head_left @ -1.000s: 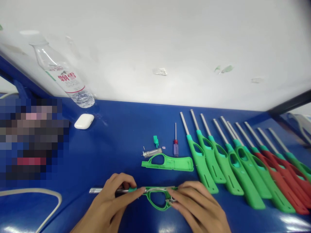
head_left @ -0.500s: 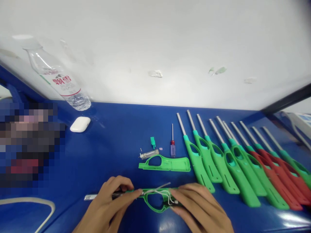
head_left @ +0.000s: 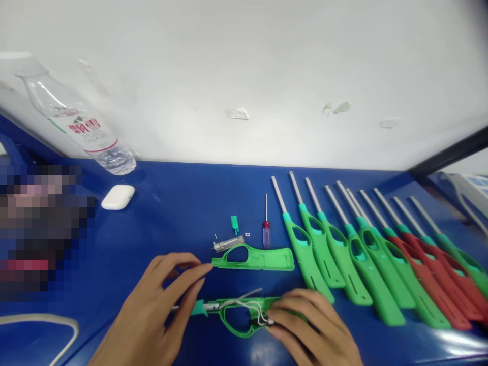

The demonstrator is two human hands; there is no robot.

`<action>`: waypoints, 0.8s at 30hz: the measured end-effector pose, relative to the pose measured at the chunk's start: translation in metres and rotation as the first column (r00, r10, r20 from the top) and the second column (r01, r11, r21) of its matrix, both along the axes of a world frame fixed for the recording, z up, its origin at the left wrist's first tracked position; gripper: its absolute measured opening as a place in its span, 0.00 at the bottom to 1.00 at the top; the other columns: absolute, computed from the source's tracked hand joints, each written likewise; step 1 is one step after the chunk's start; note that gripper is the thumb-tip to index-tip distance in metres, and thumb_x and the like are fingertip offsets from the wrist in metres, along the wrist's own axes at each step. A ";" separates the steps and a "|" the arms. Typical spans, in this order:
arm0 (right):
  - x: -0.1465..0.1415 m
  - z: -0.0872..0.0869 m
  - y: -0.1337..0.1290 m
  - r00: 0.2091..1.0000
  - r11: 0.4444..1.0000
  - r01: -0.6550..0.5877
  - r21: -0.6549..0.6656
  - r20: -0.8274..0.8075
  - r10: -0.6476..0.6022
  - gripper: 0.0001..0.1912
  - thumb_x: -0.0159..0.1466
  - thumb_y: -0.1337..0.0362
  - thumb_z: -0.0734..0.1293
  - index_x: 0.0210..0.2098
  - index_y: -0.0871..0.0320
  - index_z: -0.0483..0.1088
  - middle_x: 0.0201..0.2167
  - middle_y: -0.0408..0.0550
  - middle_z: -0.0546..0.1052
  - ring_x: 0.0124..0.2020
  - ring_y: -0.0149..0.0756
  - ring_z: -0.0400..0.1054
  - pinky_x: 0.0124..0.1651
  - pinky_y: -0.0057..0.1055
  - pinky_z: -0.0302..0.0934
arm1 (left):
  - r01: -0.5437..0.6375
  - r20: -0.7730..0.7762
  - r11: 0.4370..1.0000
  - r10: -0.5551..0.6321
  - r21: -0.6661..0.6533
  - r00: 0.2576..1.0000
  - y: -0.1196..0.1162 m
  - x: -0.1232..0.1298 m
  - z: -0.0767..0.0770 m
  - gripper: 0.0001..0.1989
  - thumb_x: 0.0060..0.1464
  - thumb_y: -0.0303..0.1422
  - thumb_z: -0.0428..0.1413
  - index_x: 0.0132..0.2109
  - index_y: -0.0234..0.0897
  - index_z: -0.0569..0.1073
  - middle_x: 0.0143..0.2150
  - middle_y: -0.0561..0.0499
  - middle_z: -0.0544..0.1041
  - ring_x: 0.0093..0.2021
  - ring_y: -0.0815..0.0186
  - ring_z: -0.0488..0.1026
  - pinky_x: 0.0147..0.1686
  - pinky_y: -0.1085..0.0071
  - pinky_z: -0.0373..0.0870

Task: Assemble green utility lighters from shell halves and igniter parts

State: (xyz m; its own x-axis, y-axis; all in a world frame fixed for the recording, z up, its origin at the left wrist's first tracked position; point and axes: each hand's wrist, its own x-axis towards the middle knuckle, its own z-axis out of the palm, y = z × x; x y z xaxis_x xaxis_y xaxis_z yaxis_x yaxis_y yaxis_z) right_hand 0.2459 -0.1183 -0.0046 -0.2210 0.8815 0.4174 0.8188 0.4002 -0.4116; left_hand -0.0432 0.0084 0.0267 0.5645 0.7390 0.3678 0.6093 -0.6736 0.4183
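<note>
My right hand (head_left: 312, 325) grips the handle end of an opened green lighter half-shell (head_left: 244, 334), with thin white wires (head_left: 256, 305) and a grey tube showing in it. Its metal nozzle, with a teal collar (head_left: 199, 307), points left and passes behind my left hand (head_left: 160, 305). The left fingers are slightly apart, with nothing visible between them. Their tips are beside the narrow end of the other green half-shell (head_left: 277, 259), which lies hollow side up; I cannot tell whether they touch it. Behind it lie a clear fuel tank (head_left: 229, 244) and a small teal part (head_left: 234, 223).
A screwdriver (head_left: 266, 235) lies behind the loose half-shell. Several green lighters (head_left: 362, 259) and red lighters (head_left: 438, 277) lie in a row at the right. A white case (head_left: 118, 197) and a water bottle (head_left: 87, 127) stand left, with a pale cable (head_left: 38, 318) nearer.
My left hand has let go of the lighter's nozzle end and moved up and left, uncovering the teal collar. My right hand keeps its hold. The view has shifted slightly.
</note>
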 end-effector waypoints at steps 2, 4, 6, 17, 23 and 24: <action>0.000 0.000 0.001 1.000 1.000 -0.003 0.004 -0.007 0.003 0.09 0.80 0.61 0.69 0.50 0.52 0.83 0.42 0.45 0.87 0.45 0.39 0.83 0.49 0.31 0.79 | 0.016 0.008 0.999 -0.016 0.037 1.000 0.013 0.015 0.008 0.12 0.78 0.31 0.52 0.58 0.46 0.79 0.52 0.49 0.79 0.50 0.63 0.81 0.46 0.71 0.81; -0.001 0.001 0.002 1.000 1.000 0.002 0.012 -0.013 -0.002 0.09 0.80 0.61 0.69 0.49 0.52 0.83 0.42 0.46 0.87 0.44 0.40 0.83 0.49 0.31 0.79 | 0.042 -0.073 0.997 -0.037 0.061 0.997 0.028 0.029 0.011 0.16 0.78 0.29 0.49 0.61 0.42 0.79 0.54 0.45 0.79 0.51 0.58 0.79 0.48 0.64 0.82; -0.002 0.000 0.002 1.000 1.000 0.012 0.027 -0.015 -0.012 0.09 0.80 0.61 0.69 0.49 0.53 0.83 0.41 0.47 0.87 0.44 0.40 0.83 0.48 0.32 0.79 | 0.069 -0.123 0.996 -0.063 0.048 0.990 0.044 0.042 0.011 0.20 0.77 0.27 0.46 0.65 0.41 0.78 0.56 0.42 0.78 0.50 0.56 0.78 0.46 0.60 0.82; -0.003 0.001 0.000 0.999 1.000 0.017 -0.014 -0.051 -0.018 0.09 0.81 0.62 0.67 0.50 0.51 0.81 0.43 0.44 0.87 0.45 0.39 0.82 0.50 0.32 0.77 | 0.206 -0.231 0.977 -0.213 -0.053 0.949 0.088 0.070 0.000 0.16 0.76 0.28 0.48 0.51 0.39 0.82 0.59 0.43 0.79 0.56 0.53 0.79 0.56 0.51 0.80; -0.004 0.005 0.002 0.999 1.000 0.026 -0.009 -0.038 -0.026 0.08 0.81 0.62 0.67 0.50 0.51 0.81 0.42 0.44 0.86 0.43 0.38 0.82 0.49 0.32 0.76 | 0.097 -0.072 0.995 -0.099 -0.027 0.992 0.056 0.050 0.016 0.11 0.81 0.40 0.48 0.55 0.42 0.73 0.49 0.52 0.86 0.38 0.64 0.86 0.37 0.70 0.83; -0.005 0.005 0.002 0.999 1.000 0.028 -0.011 -0.034 -0.028 0.09 0.81 0.62 0.67 0.49 0.51 0.81 0.42 0.44 0.86 0.43 0.38 0.82 0.49 0.32 0.76 | 0.104 -0.053 0.994 -0.105 -0.021 0.993 0.048 0.045 0.018 0.12 0.81 0.42 0.48 0.53 0.44 0.73 0.44 0.56 0.86 0.36 0.66 0.86 0.36 0.74 0.83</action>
State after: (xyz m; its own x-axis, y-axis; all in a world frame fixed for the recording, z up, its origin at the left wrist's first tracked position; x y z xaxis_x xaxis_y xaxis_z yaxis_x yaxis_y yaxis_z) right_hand 0.2413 -0.1161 0.0002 -0.1817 0.8917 0.4145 0.8152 0.3723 -0.4436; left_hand 0.0014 0.0562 0.0449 0.6572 0.6814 0.3220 0.5580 -0.7272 0.3998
